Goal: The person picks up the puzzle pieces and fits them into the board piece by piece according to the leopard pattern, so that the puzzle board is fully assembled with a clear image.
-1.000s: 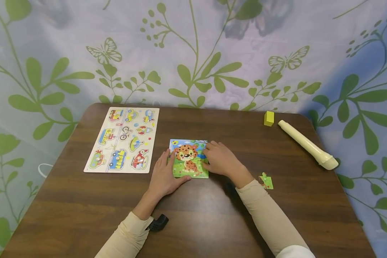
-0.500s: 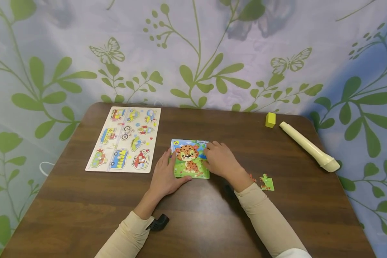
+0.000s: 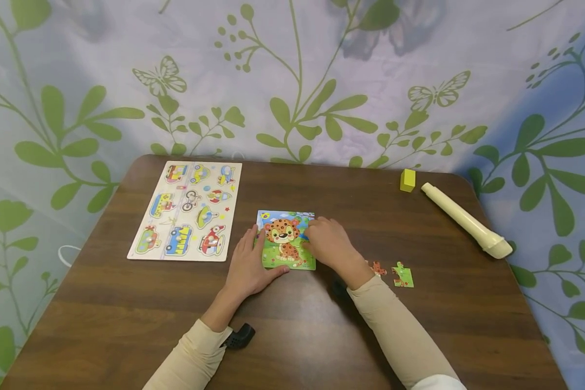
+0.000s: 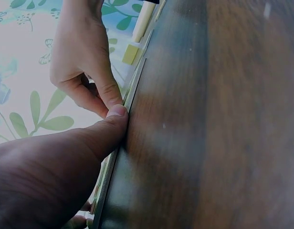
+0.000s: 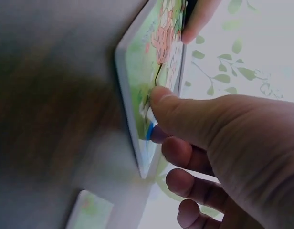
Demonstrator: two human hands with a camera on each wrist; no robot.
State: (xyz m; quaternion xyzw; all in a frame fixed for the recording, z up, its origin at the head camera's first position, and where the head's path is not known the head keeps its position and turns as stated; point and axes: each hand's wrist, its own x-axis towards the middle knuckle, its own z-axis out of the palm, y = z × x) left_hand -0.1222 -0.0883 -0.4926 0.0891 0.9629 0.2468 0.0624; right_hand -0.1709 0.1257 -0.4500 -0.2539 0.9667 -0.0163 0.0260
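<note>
A square jigsaw puzzle (image 3: 275,252) with a spotted leopard cub lies mid-table in the head view. My left hand (image 3: 248,268) rests against its lower left corner, fingers nearly straight along the left side and thumb at the near edge. In the left wrist view the left thumb (image 4: 109,126) touches the board's thin rim. My right hand (image 3: 333,244) is over the puzzle's right side. The right wrist view has its thumb (image 5: 173,107) and index finger pinching a puzzle piece (image 5: 149,130) at the board, mostly covered by the fingers. The other right fingers are curled loosely.
Right of the puzzle lie loose pieces, one green (image 3: 404,275) and one orange spotted (image 3: 378,268), partly behind the right wrist. A vehicle peg board (image 3: 226,216) lies at left. A yellow block (image 3: 407,180) and a cream tube (image 3: 463,219) sit at the back right.
My right hand has shifted slightly left over the puzzle, and more of the orange spotted piece shows beside the wrist. My left hand stays in place on the puzzle.
</note>
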